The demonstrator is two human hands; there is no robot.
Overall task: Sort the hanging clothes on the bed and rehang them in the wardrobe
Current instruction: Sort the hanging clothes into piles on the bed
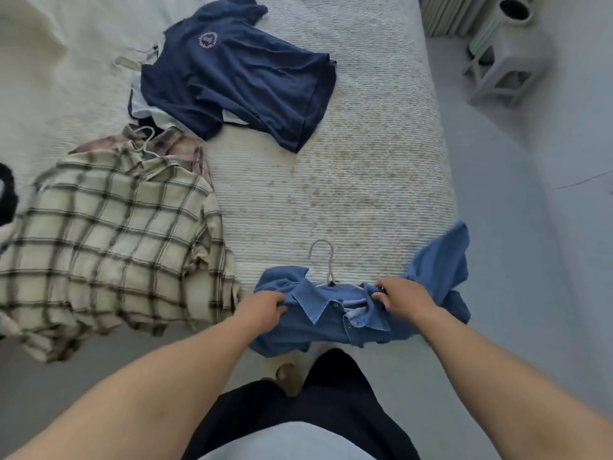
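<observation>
A blue denim shirt [335,322] on a pale hanger [326,260] lies at the near edge of the bed [358,154]. My left hand [263,310] grips its left shoulder and my right hand [403,298] grips its right shoulder; one sleeve trails off to the right. A cream plaid shirt [109,234] lies at the left, over a pinkish plaid shirt [185,147], with a hanger hook [146,137] showing above its collar. A navy T-shirt [238,74] lies further back, on top of white clothing [146,107].
The cream bedspread covers the bed, with its right edge running down the frame. Grey floor [530,260] lies to the right. A grey stool with a ribbed vase [507,51] stands at the top right. A dark object [6,194] pokes in at the left edge.
</observation>
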